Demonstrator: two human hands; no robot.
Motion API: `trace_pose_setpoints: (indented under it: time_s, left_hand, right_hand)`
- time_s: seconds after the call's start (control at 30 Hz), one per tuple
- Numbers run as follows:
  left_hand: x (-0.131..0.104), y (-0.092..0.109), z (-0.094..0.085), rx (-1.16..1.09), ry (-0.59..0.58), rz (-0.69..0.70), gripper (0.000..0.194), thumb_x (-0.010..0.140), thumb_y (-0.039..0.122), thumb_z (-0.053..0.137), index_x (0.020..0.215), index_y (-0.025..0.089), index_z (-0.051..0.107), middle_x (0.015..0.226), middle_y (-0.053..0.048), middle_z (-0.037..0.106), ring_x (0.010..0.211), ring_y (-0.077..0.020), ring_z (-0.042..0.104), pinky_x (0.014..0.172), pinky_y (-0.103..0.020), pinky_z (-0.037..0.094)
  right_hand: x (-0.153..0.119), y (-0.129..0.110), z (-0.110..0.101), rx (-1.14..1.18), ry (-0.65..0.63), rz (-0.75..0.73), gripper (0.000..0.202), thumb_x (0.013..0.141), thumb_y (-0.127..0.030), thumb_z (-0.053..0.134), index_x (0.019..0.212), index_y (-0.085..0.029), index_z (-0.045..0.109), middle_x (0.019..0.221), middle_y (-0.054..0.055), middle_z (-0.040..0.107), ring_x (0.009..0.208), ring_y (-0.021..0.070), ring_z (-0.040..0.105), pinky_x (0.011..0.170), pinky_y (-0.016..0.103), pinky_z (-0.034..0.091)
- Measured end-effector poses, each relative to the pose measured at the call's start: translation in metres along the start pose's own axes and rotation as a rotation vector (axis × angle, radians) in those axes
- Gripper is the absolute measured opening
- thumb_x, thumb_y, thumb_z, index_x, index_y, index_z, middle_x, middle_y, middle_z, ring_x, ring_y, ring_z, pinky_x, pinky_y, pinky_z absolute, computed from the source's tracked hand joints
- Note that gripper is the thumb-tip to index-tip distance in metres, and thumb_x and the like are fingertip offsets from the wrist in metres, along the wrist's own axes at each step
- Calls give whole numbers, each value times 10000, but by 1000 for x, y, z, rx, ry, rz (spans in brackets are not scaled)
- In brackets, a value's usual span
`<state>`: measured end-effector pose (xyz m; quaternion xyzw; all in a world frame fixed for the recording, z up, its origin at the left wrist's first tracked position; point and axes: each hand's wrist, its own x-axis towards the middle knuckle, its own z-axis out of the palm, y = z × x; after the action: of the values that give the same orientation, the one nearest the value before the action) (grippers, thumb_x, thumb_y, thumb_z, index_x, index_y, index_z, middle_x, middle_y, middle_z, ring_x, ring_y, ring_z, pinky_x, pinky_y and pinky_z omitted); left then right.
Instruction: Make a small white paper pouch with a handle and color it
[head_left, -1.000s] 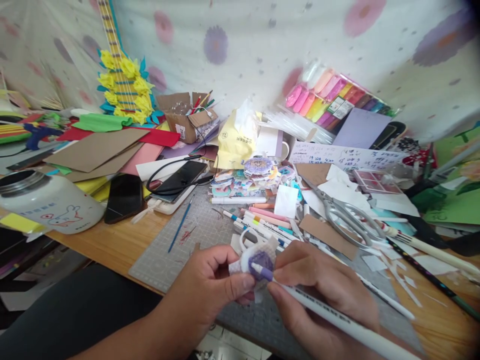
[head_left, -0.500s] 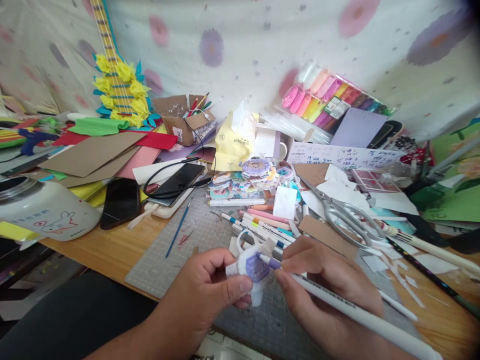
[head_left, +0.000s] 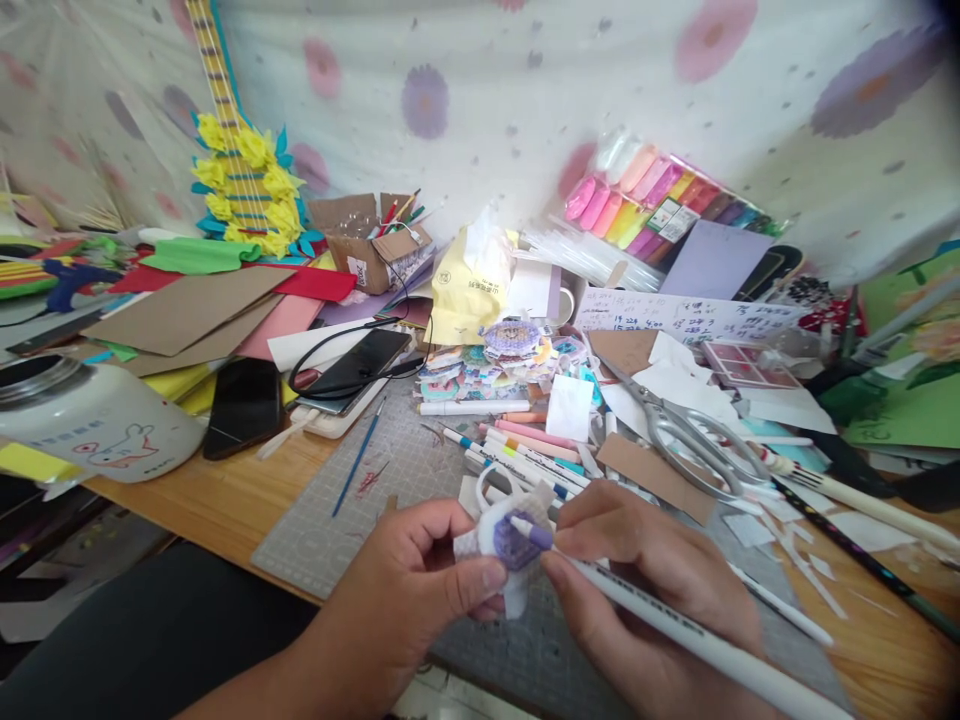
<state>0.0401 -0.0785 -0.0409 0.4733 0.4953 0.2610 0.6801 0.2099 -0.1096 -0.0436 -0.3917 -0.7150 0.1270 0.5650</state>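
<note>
Between the thumb and fingers of my left hand (head_left: pixel 420 575) is a small white craft piece with a purple patch (head_left: pixel 516 557). A white loop sticks up at its top, and my fingers cover part of its left side. My right hand (head_left: pixel 645 565) grips a white marker pen (head_left: pixel 667 620) with a purple collar and pale tip. The tip is over the upper part of the purple patch; whether it touches I cannot tell. Behind the piece, several marker pens (head_left: pixel 517 450) lie on the grey cutting mat (head_left: pixel 322 530).
Large scissors (head_left: pixel 686 440) and paper scraps lie to the right. A pile of coloured cutouts (head_left: pixel 487 370) stands at the back, before a yellow bag (head_left: pixel 469 290). Leftward are phones (head_left: pixel 244 405), a thin blue paintbrush (head_left: pixel 360 455) and a white bottle (head_left: pixel 105 420) near the table edge.
The pen tip has moved slightly left and down across the purple patch, with my right hand shifting along. My left hand keeps its hold on the piece.
</note>
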Motion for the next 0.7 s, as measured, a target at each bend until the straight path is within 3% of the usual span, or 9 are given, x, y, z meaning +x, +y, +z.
trace_pose_setpoints:
  time_s: [0.7]
  left_hand:
    - [3,-6,-2,-69,8,0,194,616,263,767,591,154,608,509,24,621,522,-128,579,549,-220,443]
  right_hand:
    - [3,1,-6,-64,8,64,159,718,-45,562,668,-194,539,541,-12,558,452,109,520,418,213,418]
